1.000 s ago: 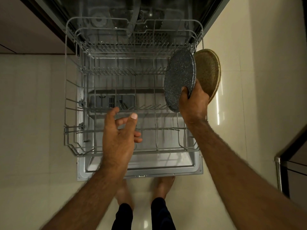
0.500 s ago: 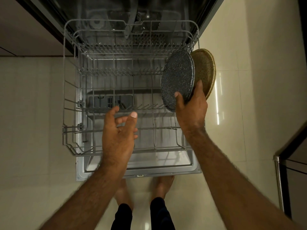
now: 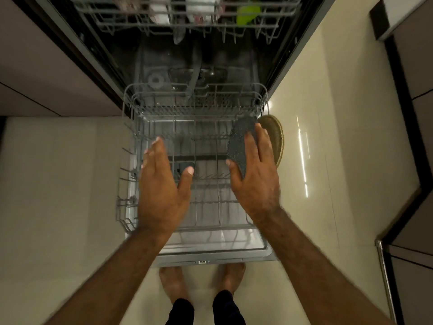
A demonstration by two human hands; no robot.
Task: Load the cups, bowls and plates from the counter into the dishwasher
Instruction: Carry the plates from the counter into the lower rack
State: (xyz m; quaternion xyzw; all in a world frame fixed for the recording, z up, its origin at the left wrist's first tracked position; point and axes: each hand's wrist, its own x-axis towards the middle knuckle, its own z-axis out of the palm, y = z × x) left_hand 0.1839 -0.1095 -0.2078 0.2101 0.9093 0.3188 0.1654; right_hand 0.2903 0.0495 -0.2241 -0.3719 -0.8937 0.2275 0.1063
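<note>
Readable text, labels, brands, numbers, signs: none that we can record. Sole candidate in our entry: a small pale mark (image 3: 201, 262) on the front edge of the open dishwasher door (image 3: 246, 257), too small and blurred for us to read.

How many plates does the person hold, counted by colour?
Dark grey speckled plate: 1
Brown plate: 1
Total: 2, both held in the right hand.
</note>
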